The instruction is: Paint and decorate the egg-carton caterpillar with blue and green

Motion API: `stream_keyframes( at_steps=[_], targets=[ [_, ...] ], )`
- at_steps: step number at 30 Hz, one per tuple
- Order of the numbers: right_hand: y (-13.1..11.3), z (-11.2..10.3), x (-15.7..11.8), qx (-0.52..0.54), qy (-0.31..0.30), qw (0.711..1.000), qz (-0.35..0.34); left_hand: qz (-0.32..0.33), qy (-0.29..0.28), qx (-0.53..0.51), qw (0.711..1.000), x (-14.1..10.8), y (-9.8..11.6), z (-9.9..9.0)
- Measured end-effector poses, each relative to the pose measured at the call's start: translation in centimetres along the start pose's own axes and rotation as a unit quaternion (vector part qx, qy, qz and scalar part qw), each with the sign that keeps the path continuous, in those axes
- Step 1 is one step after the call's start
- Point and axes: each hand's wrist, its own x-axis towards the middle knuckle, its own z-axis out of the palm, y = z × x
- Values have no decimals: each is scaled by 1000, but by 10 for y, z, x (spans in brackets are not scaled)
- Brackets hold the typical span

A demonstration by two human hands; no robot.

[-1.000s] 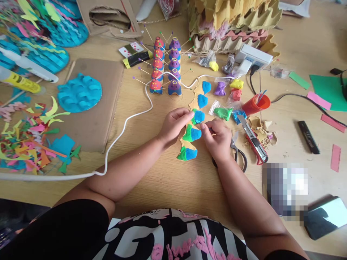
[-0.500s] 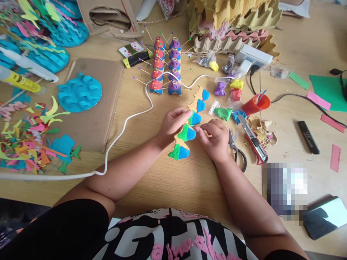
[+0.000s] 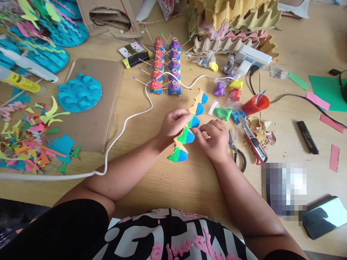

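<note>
My left hand (image 3: 175, 124) grips an egg carton strip (image 3: 194, 108) from its left side, thumb on top. Blue clay covers the right sides of its cups, and green clay the left sides of the nearer ones; the far part shows bare tan pulp. Close by the strip's right edge is my right hand (image 3: 214, 137), its thumb and forefinger pinched together. Whatever is between those fingertips is too small to make out. Past the hands stand a red-and-blue row (image 3: 157, 65) and a purple-and-blue row (image 3: 174, 66) of carton cups with faces and pins.
Bagged green clay (image 3: 222, 113), an orange cup (image 3: 256, 104), scissors (image 3: 238, 151) and a box cutter (image 3: 253, 141) lie right of my hands. A white cable (image 3: 127, 121) crosses the table on the left, near cardboard (image 3: 89, 133) and paper scraps (image 3: 29, 144). Stacked egg trays (image 3: 233, 21) stand behind.
The carton strip has tilted slightly in my left hand, its near end shifting a little left and down. My right fingertips have drawn slightly away from the green clay.
</note>
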Motion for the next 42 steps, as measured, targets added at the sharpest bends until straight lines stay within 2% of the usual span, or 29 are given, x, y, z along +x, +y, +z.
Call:
stream_keyframes(
  at_steps=[7,13,23,34,42],
  targets=[
    [-1,-2,0,17,-1,1000,-13,1,-15,4,1000,-2,1,0],
    [0,0,-1,-16,-20,1000,-1,35,-24,26,999,-1,5,2],
    [-2,-4,1,32,-32,999,8,37,-15,46,998,-4,4,3],
    [-2,-1,2,1,-21,1000,-11,70,-14,67,995,1,3,2],
    [-3,-6,3,83,-32,996,10,85,-22,75,993,-1,5,3]
  ],
)
